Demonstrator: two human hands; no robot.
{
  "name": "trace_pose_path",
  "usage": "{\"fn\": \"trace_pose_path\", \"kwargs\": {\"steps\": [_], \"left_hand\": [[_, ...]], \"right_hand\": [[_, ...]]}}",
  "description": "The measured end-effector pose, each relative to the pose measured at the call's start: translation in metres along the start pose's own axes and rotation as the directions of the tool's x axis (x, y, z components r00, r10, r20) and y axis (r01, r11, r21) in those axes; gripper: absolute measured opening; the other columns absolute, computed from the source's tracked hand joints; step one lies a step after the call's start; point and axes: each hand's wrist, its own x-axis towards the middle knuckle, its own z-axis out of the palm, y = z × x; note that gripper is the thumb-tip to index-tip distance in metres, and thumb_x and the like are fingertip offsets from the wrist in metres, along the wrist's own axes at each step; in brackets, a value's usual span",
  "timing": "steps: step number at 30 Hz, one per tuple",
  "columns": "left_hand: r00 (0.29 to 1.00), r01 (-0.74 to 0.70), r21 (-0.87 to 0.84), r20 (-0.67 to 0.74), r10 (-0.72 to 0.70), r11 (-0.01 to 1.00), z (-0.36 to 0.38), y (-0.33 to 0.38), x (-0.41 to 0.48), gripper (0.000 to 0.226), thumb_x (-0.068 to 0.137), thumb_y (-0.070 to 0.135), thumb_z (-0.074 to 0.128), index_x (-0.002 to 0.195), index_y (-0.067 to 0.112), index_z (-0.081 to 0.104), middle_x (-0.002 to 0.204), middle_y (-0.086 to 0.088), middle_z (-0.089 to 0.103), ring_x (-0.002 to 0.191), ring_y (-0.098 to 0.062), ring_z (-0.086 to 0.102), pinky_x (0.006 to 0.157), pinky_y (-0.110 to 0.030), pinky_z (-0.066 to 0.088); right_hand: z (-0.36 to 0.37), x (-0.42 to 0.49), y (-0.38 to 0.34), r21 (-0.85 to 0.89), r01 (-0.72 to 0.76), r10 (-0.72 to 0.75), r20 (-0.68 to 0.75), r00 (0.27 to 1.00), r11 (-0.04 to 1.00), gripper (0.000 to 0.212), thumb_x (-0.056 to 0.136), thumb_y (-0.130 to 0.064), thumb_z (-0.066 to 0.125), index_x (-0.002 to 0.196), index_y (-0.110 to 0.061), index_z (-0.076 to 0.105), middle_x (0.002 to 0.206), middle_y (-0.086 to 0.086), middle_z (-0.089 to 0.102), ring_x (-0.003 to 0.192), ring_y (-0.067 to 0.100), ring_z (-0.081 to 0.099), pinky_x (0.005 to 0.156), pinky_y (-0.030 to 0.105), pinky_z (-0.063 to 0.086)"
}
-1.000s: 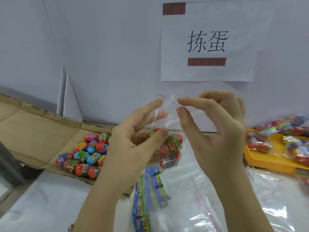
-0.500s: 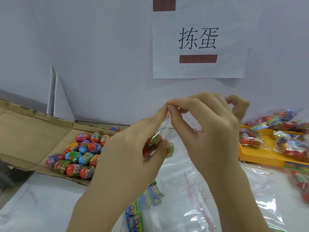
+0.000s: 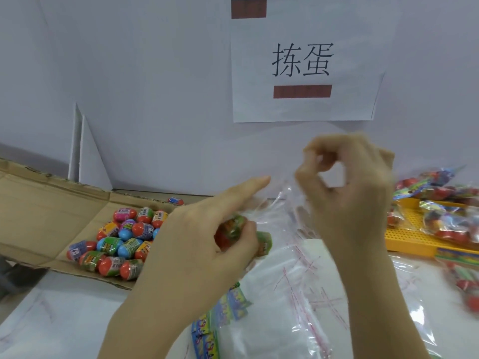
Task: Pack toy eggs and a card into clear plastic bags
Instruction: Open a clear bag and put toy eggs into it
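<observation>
My left hand (image 3: 207, 237) grips a clear plastic bag (image 3: 282, 203) with toy eggs (image 3: 264, 244) inside, its index finger stretched out along the bag's top. My right hand (image 3: 344, 193) is just to the right and slightly higher, blurred, with curled fingers pinching the bag's upper edge. Loose toy eggs (image 3: 121, 242) in many colours lie piled on a flattened cardboard box (image 3: 44, 218) at the left. A stack of colourful cards (image 3: 223, 314) lies below my left hand.
A pile of clear bags (image 3: 305, 294) with red seal strips covers the table under my hands. A yellow tray (image 3: 412, 242) at the right holds several packed bags (image 3: 445, 218). A paper sign (image 3: 303, 60) hangs on the white wall behind.
My right hand has drawn away to the right from my left index finger and curled tighter on the bag's top. My left hand has sunk lower with the eggs.
</observation>
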Motion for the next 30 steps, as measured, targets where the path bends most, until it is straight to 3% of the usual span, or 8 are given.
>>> {"fn": "trace_pose_path", "kwargs": {"steps": [3,6,8,10,13,16,23,30], "left_hand": [[0.992,0.101,-0.191,-0.061,-0.114,0.977,-0.016,-0.019,-0.001,0.056,0.081,0.019,0.069,0.122,0.056,0.057,0.1,0.025,0.071,0.079,-0.001,0.071,0.063,-0.017,0.057],[0.979,0.171,-0.317,-0.051,-0.197,0.933,-0.029,-0.025,0.0,0.055,0.077,0.02,0.065,0.119,0.055,0.06,0.11,0.02,0.071,0.099,-0.005,0.069,0.067,-0.039,0.061],[0.988,0.152,-0.221,0.005,-0.155,0.963,-0.026,-0.022,0.0,0.057,0.077,0.025,0.066,0.12,0.061,0.056,0.112,0.027,0.068,0.096,-0.006,0.07,0.072,-0.033,0.061],[0.994,0.097,-0.111,0.059,-0.091,0.989,-0.02,-0.015,0.001,0.059,0.08,0.026,0.07,0.124,0.061,0.053,0.105,0.038,0.065,0.073,-0.014,0.072,0.067,-0.02,0.059],[0.999,0.003,0.05,0.054,-0.006,0.999,-0.015,-0.009,0.0,0.059,0.079,0.018,0.069,0.13,0.046,0.057,0.073,0.043,0.056,0.049,0.011,0.049,0.054,0.006,0.034],[0.997,0.019,0.043,0.072,-0.022,0.999,-0.016,-0.01,0.0,0.061,0.077,0.025,0.064,0.13,0.053,0.053,0.074,0.036,0.06,0.049,0.003,0.047,0.054,0.002,0.035],[0.995,0.011,0.029,0.096,-0.013,1.0,-0.014,-0.013,0.001,0.069,0.078,0.032,0.062,0.133,0.064,0.035,0.111,0.039,0.061,0.095,0.004,0.064,0.078,-0.011,0.049],[0.992,-0.036,0.043,0.126,0.031,0.998,-0.015,-0.012,0.0,0.059,0.08,0.04,0.056,0.128,0.069,0.037,0.096,0.022,0.069,0.082,-0.009,0.067,0.073,-0.019,0.052]], "right_hand": [[-0.021,0.009,0.027,0.115,-0.228,0.237,-0.067,0.969,0.967,0.007,0.087,-0.014,0.053,0.089,-0.017,0.059,0.074,-0.008,0.057,0.067,-0.005,0.049,0.073,0.013,0.04],[-0.032,0.013,0.023,0.154,-0.202,0.192,0.072,0.979,0.967,0.006,0.089,-0.018,0.056,0.09,-0.019,0.062,0.08,-0.019,0.058,0.073,-0.013,0.053,0.072,0.003,0.038],[-0.028,0.012,0.006,0.265,-0.152,0.086,0.245,0.966,0.952,0.008,0.085,-0.02,0.061,0.089,-0.025,0.065,0.08,-0.016,0.063,0.074,-0.007,0.058,0.074,0.006,0.04],[-0.019,0.01,-0.013,0.327,-0.151,0.017,0.379,0.925,0.933,0.009,0.081,-0.025,0.065,0.089,-0.025,0.07,0.078,-0.014,0.065,0.073,0.003,0.061,0.073,0.015,0.044],[-0.007,0.006,-0.031,0.227,-0.124,0.019,0.414,0.91,0.966,0.016,0.08,-0.034,0.068,0.089,-0.022,0.074,0.078,-0.013,0.067,0.072,0.005,0.059,0.071,0.035,0.049],[-0.002,0.004,-0.033,0.125,-0.057,0.008,0.367,0.93,0.99,0.01,0.08,-0.029,0.071,0.087,-0.022,0.075,0.078,-0.013,0.069,0.07,0.006,0.061,0.074,0.04,0.047],[0.004,-0.002,-0.03,0.028,0.075,-0.08,0.3,0.951,0.997,0.008,0.084,-0.024,0.067,0.079,-0.021,0.073,0.072,-0.013,0.067,0.063,0.011,0.061,0.073,0.04,0.043],[0.007,-0.004,-0.02,0.012,0.042,-0.044,0.224,0.974,0.999,0.01,0.081,-0.017,0.061,0.073,-0.016,0.067,0.067,-0.011,0.061,0.062,0.009,0.055,0.075,0.038,0.04]]}}
